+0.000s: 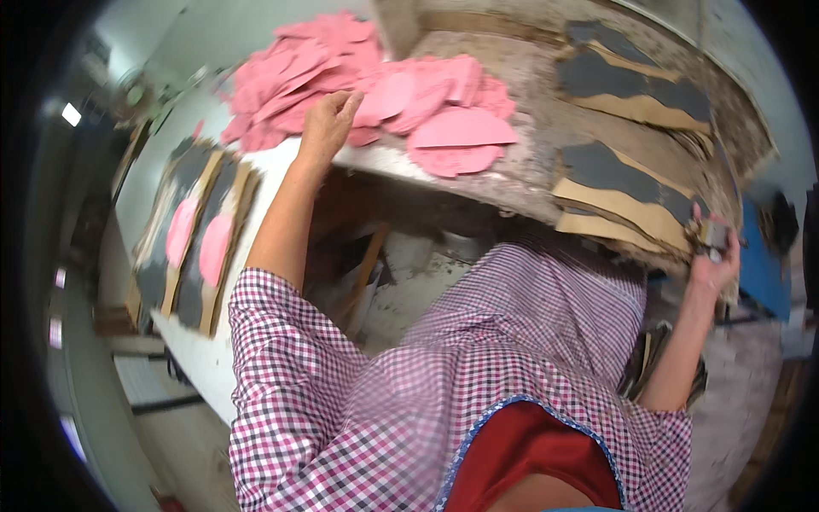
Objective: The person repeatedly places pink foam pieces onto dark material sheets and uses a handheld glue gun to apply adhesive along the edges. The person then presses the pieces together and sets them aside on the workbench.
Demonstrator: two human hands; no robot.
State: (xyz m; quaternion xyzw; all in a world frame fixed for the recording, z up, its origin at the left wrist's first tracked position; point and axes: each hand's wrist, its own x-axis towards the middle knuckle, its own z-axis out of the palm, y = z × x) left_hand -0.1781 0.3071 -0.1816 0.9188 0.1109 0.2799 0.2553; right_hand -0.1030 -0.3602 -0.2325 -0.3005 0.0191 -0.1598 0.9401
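Observation:
My left hand (326,128) reaches over the heap of pink cut pieces (307,64), its fingers drawn together. Pink sheets lie behind the fingertips, and whether anything is pinched there is hard to make out. At the right end of the bench my right hand (715,266) is closed around a small grey metal tool (713,236), blurred and partly covered by the fingers. This hand is beside the nearer stack of insole-shaped boards (623,192), tan with dark grey faces. A loose pink half-round piece (461,128) rests at the front of the heap.
Another stack of grey-and-tan boards (636,85) lies farther back right. On the white table (264,183) at left, more dark boards (192,243) carry pink oval patches (215,247). Beneath the bench is a dark recess with a wooden strut (368,264). A blue panel (765,260) stands far right.

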